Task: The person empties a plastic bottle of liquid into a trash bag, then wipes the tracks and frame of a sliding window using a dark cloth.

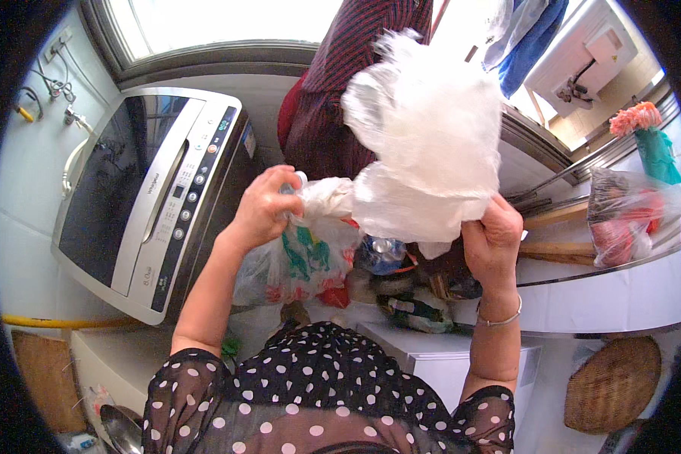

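Observation:
A white, translucent plastic bag (431, 136) is spread out in front of me, crumpled and held up between both hands. My left hand (269, 201) grips its twisted, bunched end (326, 198). A small pale round piece, perhaps a cap, shows at those fingertips, along with something clear that I cannot make out. My right hand (492, 241) pinches the bag's lower right edge between thumb and fingers. Below the left hand hangs or stands a clear plastic bag with green and red print (309, 255). Whether the white bag contains anything cannot be seen.
A Whirlpool top-loading washing machine (119, 193) stands at left. Dark red striped fabric (340, 102) is beyond the bag. At right are a filled plastic bag (624, 221), an orange-tufted duster (635, 119) and a woven basket (613, 386). A white box-like unit (442, 363) is near my waist.

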Demonstrator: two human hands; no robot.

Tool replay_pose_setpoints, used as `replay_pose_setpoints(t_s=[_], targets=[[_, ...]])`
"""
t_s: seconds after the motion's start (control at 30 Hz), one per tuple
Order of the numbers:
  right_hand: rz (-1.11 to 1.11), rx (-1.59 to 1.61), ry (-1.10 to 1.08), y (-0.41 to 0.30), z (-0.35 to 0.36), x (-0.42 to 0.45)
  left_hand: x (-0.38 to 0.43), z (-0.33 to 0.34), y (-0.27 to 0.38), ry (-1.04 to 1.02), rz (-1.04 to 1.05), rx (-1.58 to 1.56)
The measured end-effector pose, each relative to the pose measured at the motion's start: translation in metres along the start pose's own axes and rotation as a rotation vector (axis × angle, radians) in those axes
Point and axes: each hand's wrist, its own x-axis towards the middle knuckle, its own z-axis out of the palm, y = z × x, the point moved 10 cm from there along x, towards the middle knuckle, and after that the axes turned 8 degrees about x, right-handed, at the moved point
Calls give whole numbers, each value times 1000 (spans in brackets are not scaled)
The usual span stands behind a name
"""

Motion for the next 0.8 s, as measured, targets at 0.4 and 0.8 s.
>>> replay_pose_setpoints(t_s=[0.4,0.8], targets=[[-501,186,-24,-91,71,-2,-147,17,18,-496,-447,191],[-318,27,-197,-75,177,-36,-150,-46,65,-109,-907,-1222]])
